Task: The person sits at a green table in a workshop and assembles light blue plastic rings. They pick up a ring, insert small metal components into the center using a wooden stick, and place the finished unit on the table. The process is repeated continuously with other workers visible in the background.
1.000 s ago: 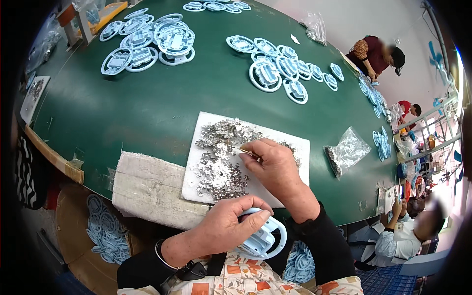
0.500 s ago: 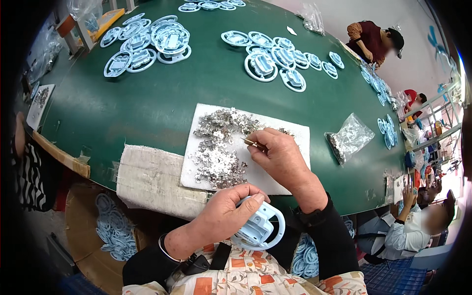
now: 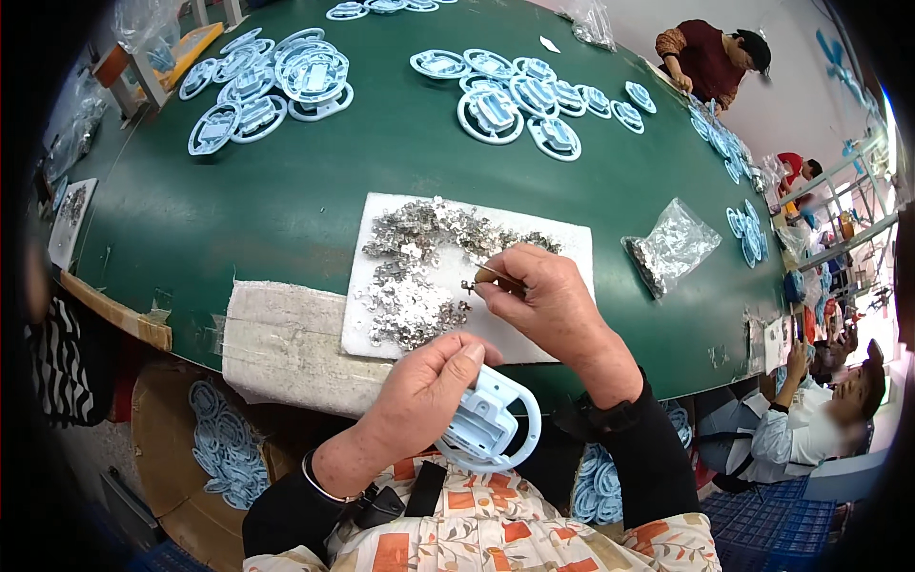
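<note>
Left hand (image 3: 419, 396) grips light-blue plastic part (image 3: 488, 424) at 6 o'clock; right hand (image 3: 548, 303) pinches slim tool (image 3: 496, 277), apparently lifting one metal clip (image 3: 468, 284). Keep the pinch steady, take one piece only. Clip pile (image 3: 415, 267) on white sheet (image 3: 562, 238) beyond; bag of clips (image 3: 672, 246) at 3 o'clock.

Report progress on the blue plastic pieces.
Done: none can be told finished; blue pieces lie in batches across the green table. In hand: left hand holds one blue piece; right hand pinches a small metal part. Left: a heap of metal parts remains.
</note>
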